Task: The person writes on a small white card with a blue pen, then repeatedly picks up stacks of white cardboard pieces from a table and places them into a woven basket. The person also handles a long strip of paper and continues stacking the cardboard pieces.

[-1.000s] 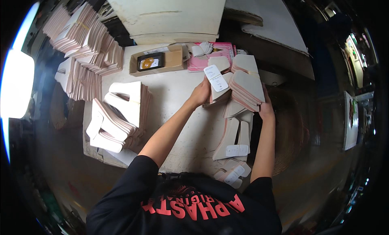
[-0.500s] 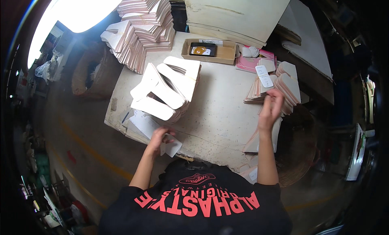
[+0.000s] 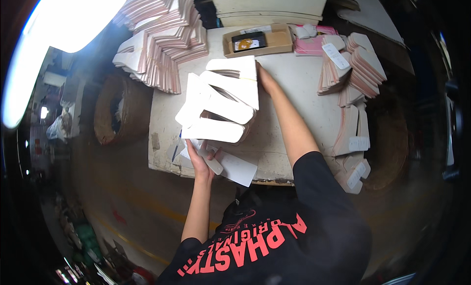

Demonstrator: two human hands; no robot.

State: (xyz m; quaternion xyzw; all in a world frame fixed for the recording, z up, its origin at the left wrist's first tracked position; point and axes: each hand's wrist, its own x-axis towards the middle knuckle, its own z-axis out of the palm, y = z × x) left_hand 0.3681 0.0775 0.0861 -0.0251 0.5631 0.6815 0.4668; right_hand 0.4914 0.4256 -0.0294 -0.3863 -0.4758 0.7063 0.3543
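Note:
A stack of white Y-shaped cut pieces with pinkish edges stands mid-table, its top layers fanned out in different directions. My right hand reaches along the stack's far right side; its fingers are hidden behind it. At the near left corner of the stack is my left hand, closed on a small pale tag. Beneath that hand a white sheet of paper lies at the table's front edge, and a blue pen is to its left.
Tall bundles of similar pieces rise at the back left. An open cardboard box holds a dark case. Tagged bundles line the table's right side, near a pink packet. A pale cabinet stands behind the table.
My right hand has left the bundles on the right and moved across to the central stack. My left hand, with the tag, has come up to the stack's near corner. The view has turned.

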